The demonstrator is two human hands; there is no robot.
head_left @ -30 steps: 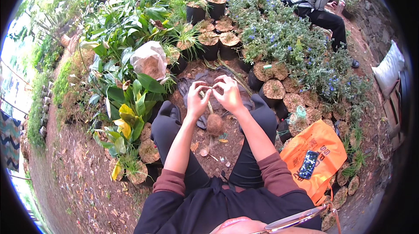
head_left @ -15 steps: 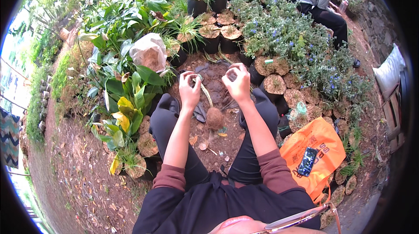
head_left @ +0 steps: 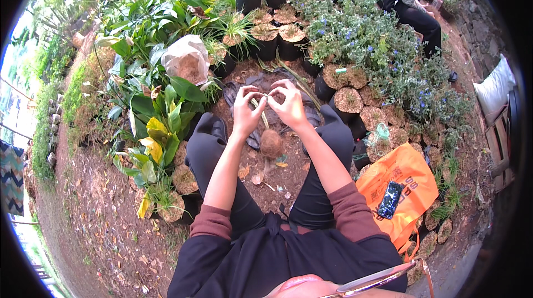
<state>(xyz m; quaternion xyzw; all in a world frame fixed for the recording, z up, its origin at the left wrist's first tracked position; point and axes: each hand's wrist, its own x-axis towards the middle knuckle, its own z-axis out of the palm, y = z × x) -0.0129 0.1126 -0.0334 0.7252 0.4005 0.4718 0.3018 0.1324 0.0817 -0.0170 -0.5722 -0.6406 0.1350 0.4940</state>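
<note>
Brown fibre covers the ball between our legs, probably there for easy reach. Our left hand and right hand nearly meet by its pale stalk, fingers curled pinch-like; we cannot tell whether they grip anything. An orange bag likely keeps the phone clean.

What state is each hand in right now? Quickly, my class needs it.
Left hand: closed in a pinch, apparently holding the stem.
Right hand: fingertips beside the left's; cannot tell whether it holds anything.
</note>
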